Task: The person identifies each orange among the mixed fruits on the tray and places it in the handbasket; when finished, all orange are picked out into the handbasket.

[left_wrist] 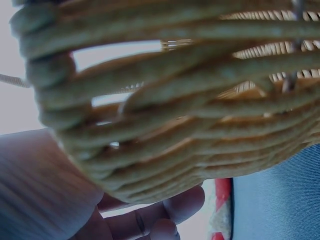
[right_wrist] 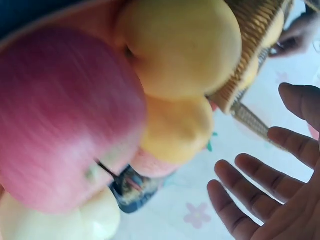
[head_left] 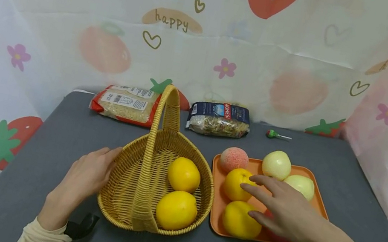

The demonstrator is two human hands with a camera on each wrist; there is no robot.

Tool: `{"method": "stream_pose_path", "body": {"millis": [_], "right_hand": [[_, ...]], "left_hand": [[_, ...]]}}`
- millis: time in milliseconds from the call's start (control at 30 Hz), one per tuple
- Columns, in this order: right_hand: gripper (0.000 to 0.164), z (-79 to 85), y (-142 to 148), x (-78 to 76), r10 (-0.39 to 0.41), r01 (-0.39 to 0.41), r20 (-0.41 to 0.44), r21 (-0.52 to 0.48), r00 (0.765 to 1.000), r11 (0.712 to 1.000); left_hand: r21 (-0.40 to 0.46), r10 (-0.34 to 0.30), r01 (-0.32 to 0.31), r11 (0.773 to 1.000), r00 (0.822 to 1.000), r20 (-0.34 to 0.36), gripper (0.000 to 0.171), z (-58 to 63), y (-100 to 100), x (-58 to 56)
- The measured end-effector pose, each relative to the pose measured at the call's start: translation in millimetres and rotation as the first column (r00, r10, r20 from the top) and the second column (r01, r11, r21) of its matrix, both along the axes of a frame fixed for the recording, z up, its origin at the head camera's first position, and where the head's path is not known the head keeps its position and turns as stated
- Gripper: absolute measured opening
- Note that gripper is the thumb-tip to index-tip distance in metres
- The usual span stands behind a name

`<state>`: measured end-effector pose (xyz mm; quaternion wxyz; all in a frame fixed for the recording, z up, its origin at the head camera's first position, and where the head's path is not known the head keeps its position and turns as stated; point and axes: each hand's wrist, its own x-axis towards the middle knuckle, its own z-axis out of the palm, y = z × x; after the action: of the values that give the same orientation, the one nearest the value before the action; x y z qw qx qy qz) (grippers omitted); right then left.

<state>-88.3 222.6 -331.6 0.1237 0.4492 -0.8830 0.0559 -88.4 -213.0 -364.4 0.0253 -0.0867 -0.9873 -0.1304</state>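
Observation:
A wicker basket (head_left: 115, 193) with a tall handle stands mid-table, holding two yellow fruits, one rounder (head_left: 184, 174) and one more oval (head_left: 176, 210). My left hand (head_left: 85, 175) rests against the outside of its left rim; in the left wrist view the wicker partly covers the fingers (left_wrist: 185, 204). Over the orange tray (head_left: 215, 222) to the right hovers my right hand (head_left: 285, 208), fingers spread and holding nothing. Beneath and beside it lie two yellow fruits (head_left: 235, 184), a pink fruit (head_left: 234, 159), two pale fruits (head_left: 276, 164) and a red apple (right_wrist: 70, 120), mostly hidden in the head view.
Along the back of the grey table (head_left: 72, 125) lie a red-and-clear bag of grains (head_left: 123, 102), a dark-labelled pasta bag (head_left: 219, 119) and a small lollipop (head_left: 272, 134). A printed curtain (head_left: 203, 70) hangs behind. Tray and basket stand side by side.

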Motion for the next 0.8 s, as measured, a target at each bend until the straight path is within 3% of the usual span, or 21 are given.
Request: {"method": "stream_pose_path", "body": {"millis": [367,600,800], "right_hand": [[0.058,-15.3,-0.7,13.1,-0.03,0.028,0.043,0.047,0.999,0.999],[0.061,-22.7,1.0,13.9,-0.039,0.023,0.151,0.104,0.988,0.994],[0.066,-31.7,0.9,14.7,0.0,-0.012,0.118,0.104,0.993,0.994]], "left_hand": [[0.009,0.002,-0.002,1.0,1.0,0.005,0.038,1.6,0.4,0.2],[0.004,0.011,-0.011,1.0,1.0,0.019,0.039,2.1,1.7,-0.2],[0.009,-0.003,0.003,1.0,1.0,-0.001,0.038,1.1,0.9,0.2]]}}
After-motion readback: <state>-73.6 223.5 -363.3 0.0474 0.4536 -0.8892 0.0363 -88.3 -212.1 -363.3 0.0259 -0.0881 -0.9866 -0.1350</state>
